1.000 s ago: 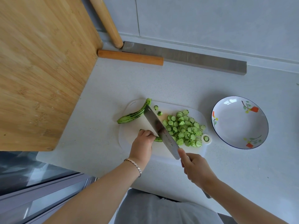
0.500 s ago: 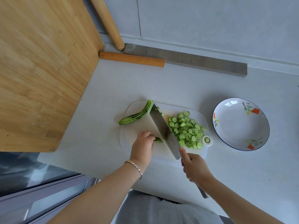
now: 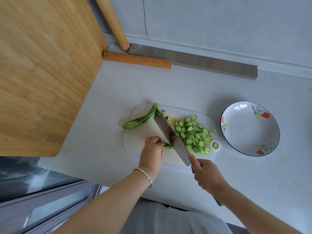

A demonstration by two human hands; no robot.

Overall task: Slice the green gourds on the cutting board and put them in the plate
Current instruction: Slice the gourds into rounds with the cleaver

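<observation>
Nearest the viewer, the right hand [image 3: 206, 173] is closed round the handle of a broad steel cleaver [image 3: 170, 135], with the forefinger laid straight against the blade's near end. A stamped mark on the blade is too small to read. The blade runs from near-right to far-left across a white plastic cutting board [image 3: 140, 137].

The left hand [image 3: 152, 149], with a metal link bracelet [image 3: 143, 174] at the wrist, curls its fingers down onto a short striped green gourd stub [image 3: 168, 146]. The stub lies left to right, its end meeting the blade.

Right of the blade lies a heap of round pale-green gourd slices [image 3: 194, 134]. One slice sits in the board's ring-shaped corner hole.

At the board's far-left edge a whole gourd [image 3: 140, 119], long, curved and dark-striped, lies from near-left to far-right, its far tip just beside the blade's end.

A white, blue-rimmed plate [image 3: 249, 129] with flower motifs stands on the pale speckled surface [image 3: 101, 98], just right of the board.

Farther back are a large bamboo board [image 3: 42, 65], two wooden rolling pins [image 3: 136, 60] and a grey metal bar [image 3: 194, 60].
</observation>
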